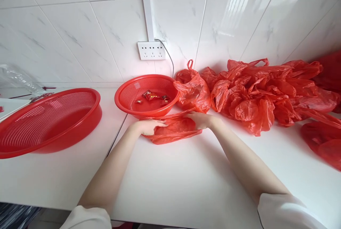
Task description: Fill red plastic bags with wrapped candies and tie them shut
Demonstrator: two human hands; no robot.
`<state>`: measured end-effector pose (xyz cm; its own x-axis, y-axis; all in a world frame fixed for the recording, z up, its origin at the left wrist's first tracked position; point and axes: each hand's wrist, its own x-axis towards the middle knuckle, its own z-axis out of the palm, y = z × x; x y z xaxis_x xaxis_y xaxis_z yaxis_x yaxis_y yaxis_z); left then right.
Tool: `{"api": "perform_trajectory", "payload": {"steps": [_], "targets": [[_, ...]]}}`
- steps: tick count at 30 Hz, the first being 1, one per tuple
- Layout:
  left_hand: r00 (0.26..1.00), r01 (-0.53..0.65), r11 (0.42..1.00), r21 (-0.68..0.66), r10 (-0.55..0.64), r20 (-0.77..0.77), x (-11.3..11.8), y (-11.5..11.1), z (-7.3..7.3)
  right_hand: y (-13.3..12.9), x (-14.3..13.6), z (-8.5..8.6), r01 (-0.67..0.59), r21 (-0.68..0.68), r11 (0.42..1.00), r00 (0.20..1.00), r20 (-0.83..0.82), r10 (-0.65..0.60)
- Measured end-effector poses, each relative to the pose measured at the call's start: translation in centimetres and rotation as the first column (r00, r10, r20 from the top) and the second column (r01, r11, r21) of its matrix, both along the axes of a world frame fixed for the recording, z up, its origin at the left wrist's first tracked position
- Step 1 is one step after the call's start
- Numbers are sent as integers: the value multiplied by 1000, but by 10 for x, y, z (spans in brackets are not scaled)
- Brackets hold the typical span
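In the head view a thin red plastic bag (176, 137) lies spread on the white tabletop, its mouth held wide between my two hands. My left hand (149, 126) has the bag's left side, its fingers reaching in over the opening. At the opposite side my right hand (200, 119) grips the rim, with its fingertips partly hidden by the plastic. Just behind the bag stands a round red plastic basket (126, 106) with perforated walls. Several small wrapped items (151, 96) in red and dark packaging lie on its bottom.
A bigger red basket (80, 126) sits at the left. One knotted-looking red bag (195, 90) stands beside the small basket, and a heap of red bags (266, 94) fills the right back. A socket strip (151, 50) with a cable is on the tiled wall. A clear bottle (22, 80) lies far left.
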<state>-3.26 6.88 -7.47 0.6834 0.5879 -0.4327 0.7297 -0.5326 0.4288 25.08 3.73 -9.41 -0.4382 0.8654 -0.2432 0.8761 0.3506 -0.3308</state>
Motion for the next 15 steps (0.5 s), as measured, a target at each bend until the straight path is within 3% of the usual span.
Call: {"api": "perform_trajectory", "payload": {"steps": [3, 6, 9, 11, 15], "targets": [[996, -64, 997, -36, 66, 58, -2, 1, 3, -2, 0, 3, -1, -54, 999, 999, 51, 4], [961, -194, 974, -120, 213, 174, 0, -2, 11, -8, -1, 14, 6, -97, 995, 996, 84, 3], [879, -309, 883, -353, 407, 249, 1, -11, 28, -20, -4, 34, -7, -97, 995, 1000, 18, 8], [866, -324, 827, -460, 455, 208, 0, -22, 43, -32, -6, 50, -2, -53, 999, 998, -70, -2], [891, -355, 872, -336, 424, 161, -9, -52, 78, -52, -12, 73, -33, -11, 999, 989, -142, 31]]}}
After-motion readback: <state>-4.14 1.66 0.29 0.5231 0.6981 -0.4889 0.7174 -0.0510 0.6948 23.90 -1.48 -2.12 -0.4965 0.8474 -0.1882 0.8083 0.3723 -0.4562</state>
